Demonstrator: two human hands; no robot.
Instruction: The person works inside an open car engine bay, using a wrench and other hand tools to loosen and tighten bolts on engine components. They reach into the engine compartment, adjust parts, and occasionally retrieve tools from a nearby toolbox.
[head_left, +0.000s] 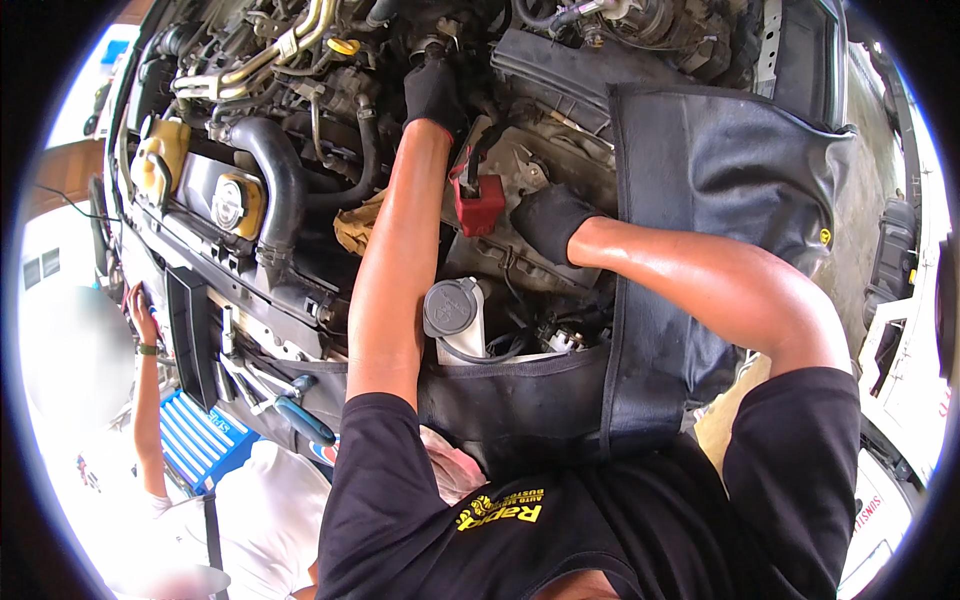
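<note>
My left hand (432, 95), in a black glove, reaches deep into the engine bay beside a metal fitting (428, 46); its fingertips are hidden. My right hand (553, 222), also gloved, rests with curled fingers on the grimy panel (515, 250), right of a red terminal cover (479, 207); what it grips, if anything, is hidden. My left forearm passes beside a crumpled brown item (355, 230) and a white reservoir with a grey cap (450, 306).
A black fender cover (720, 180) drapes the right side. Hoses (270, 170) and yellowed reservoirs (163, 155) fill the left of the bay. Tools (300, 420) lie along the front edge. A co-worker (250, 510) is at lower left, arm raised, near a blue tool chest (190, 430).
</note>
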